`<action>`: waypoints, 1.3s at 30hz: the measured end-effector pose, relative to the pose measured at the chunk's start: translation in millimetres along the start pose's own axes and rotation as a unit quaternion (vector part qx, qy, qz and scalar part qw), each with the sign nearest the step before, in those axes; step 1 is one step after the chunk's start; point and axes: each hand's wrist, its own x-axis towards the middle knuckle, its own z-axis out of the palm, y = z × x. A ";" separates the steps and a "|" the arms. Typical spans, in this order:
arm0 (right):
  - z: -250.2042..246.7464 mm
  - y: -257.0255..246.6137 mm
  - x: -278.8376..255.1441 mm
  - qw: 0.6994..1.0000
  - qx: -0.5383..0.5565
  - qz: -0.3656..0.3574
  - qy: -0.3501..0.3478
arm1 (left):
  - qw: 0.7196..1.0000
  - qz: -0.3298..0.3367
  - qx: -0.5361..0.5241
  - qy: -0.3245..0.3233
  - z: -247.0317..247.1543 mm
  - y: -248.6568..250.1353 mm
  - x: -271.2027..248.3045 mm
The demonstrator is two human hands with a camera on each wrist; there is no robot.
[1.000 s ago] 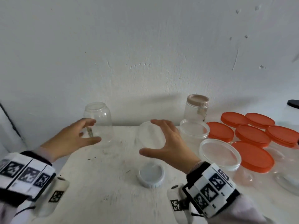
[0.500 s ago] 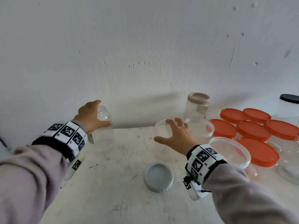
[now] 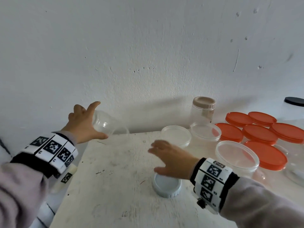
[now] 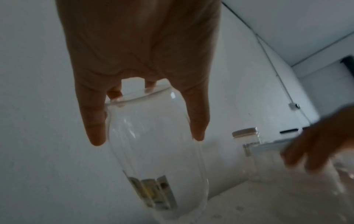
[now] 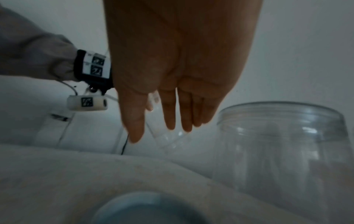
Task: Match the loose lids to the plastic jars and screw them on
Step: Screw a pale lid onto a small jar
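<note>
My left hand (image 3: 92, 124) grips a tall clear jar (image 3: 108, 125) near its open mouth at the table's back left. The jar tilts to the right. In the left wrist view my fingers (image 4: 95, 121) lie down both sides of the jar (image 4: 157, 151), which carries a small label low down. A round grey-white lid (image 3: 166, 186) lies on the white table (image 3: 115, 170), hollow side up. My right hand (image 3: 162, 158) hovers just above it, fingers straight and holding nothing. The right wrist view shows those fingers (image 5: 170, 115) spread over the lid (image 5: 149, 210).
Three wide clear jars without lids (image 3: 176, 135) (image 3: 205, 130) (image 3: 236, 155) stand to the right of my right hand. Several orange-lidded jars (image 3: 266, 155) crowd the right side. A brown-lidded jar (image 3: 203, 111) stands by the wall. The table's left edge (image 3: 72, 181) runs below my left wrist.
My left hand has closed round the tall jar and tipped it to the right. My right hand has drawn back from the open jar to above the grey-white lid.
</note>
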 end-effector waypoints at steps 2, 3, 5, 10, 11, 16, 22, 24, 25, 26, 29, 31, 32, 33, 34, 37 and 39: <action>10.7 -3.9 -4.6 0.994 -0.014 0.014 -0.104 | 0.999 0.002 -0.031 0.005 -3.2 -0.9 -10.1; 13.6 -3.4 -5.9 0.986 -0.015 0.045 -0.158 | 0.999 0.004 -0.049 0.006 -4.2 -1.4 -14.9; 15.7 -0.6 -7.1 0.967 -0.017 0.089 -0.238 | 0.995 0.001 -0.099 0.012 -5.3 -0.2 -25.9; 20.8 0.4 -9.0 0.953 -0.042 0.093 -0.286 | 0.952 -0.088 -0.292 -0.007 1.5 7.0 -57.6; 22.5 0.8 -10.2 0.955 -0.044 0.098 -0.277 | 0.934 -0.099 -0.342 -0.022 4.6 7.7 -62.4; 29.8 5.7 -19.0 0.956 -0.031 0.119 -0.268 | 0.856 -0.138 -0.485 -0.119 14.1 13.8 -78.4; -4.5 8.1 -28.0 0.977 0.091 0.116 -0.155 | 0.791 -0.156 -0.561 -0.190 29.1 13.3 -92.0; -27.2 9.0 -29.9 0.980 0.138 0.111 -0.093 | 0.798 -0.133 -0.556 -0.190 34.4 13.8 -95.6; -38.6 10.0 -30.6 0.980 0.155 0.109 -0.064 | 0.808 -0.117 -0.547 -0.185 36.7 14.8 -98.0; -49.4 11.1 -31.4 0.980 0.166 0.107 -0.034 | 0.819 -0.103 -0.535 -0.178 38.5 16.5 -100.7; -77.5 14.6 -31.7 0.972 0.198 0.120 0.052 | 0.851 -0.065 -0.488 -0.183 43.4 26.7 -111.1; -91.7 15.7 -29.5 0.960 0.222 0.137 0.099 | 0.866 -0.058 -0.457 -0.196 48.9 34.6 -117.4; -97.4 15.8 -27.7 0.956 0.229 0.143 0.112 | 0.870 -0.061 -0.445 -0.203 52.0 38.8 -120.3; -102.2 15.8 -25.9 0.954 0.231 0.146 0.120 | 0.874 -0.064 -0.433 -0.211 55.1 43.1 -122.6; -106.0 15.4 -24.3 0.953 0.233 0.148 0.126 | 0.875 -0.067 -0.426 -0.221 57.7 47.6 -124.9; -112.1 12.5 -19.9 0.954 0.231 0.144 0.126 | 0.864 -0.060 -0.431 -0.254 64.2 58.6 -128.4; -114.6 10.1 -18.2 0.959 0.219 0.139 0.117 | 0.872 -0.049 -0.415 -0.257 67.9 64.0 -129.1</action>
